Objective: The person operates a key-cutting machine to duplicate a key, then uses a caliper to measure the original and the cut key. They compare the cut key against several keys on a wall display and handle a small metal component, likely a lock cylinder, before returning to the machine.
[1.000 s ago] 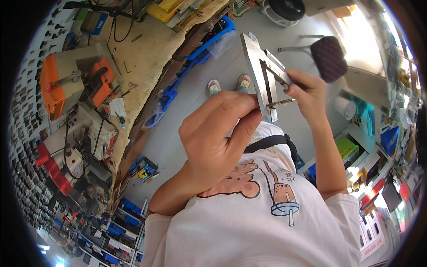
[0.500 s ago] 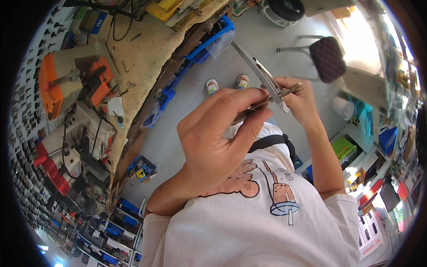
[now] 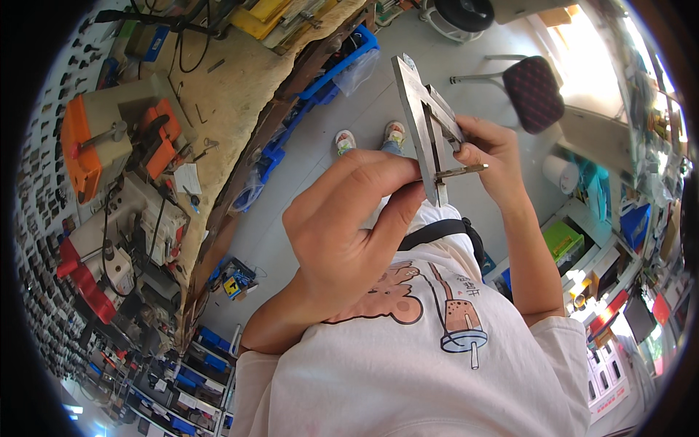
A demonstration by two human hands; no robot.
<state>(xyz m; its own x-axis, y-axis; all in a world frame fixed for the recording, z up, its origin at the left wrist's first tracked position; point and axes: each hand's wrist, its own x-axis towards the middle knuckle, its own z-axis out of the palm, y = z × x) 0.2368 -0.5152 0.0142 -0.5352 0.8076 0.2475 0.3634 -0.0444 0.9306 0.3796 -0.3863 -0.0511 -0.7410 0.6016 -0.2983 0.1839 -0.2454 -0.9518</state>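
In front of my chest I hold up a long grey metal tool [image 3: 416,109] with a flat bar and a shorter part alongside it. Its exact kind I cannot tell. The thumb and fingers of my right hand [image 3: 495,156] are pinched on its shorter side part. A thin brassy metal piece [image 3: 464,171], shaped like a key blade, sticks out crosswise near the tool's lower end. My left hand [image 3: 342,218] is closed, thumb against forefinger, right at the bar's left side. The fingertips and whatever they pinch are hidden behind the bar.
On my left a worn workbench [image 3: 233,109] carries an orange-and-grey machine [image 3: 87,160] and a red-and-grey one [image 3: 87,284]. Blue bins [image 3: 342,65] hang along its edge. A padded chair [image 3: 534,95] and a black round stool [image 3: 466,11] stand ahead. Shelves [image 3: 582,211] line my right.
The metal tool has turned more upright, showing its broad face and side part. My right fingers have shifted up along it. The brassy piece now lies nearly level. My left hand has barely moved.
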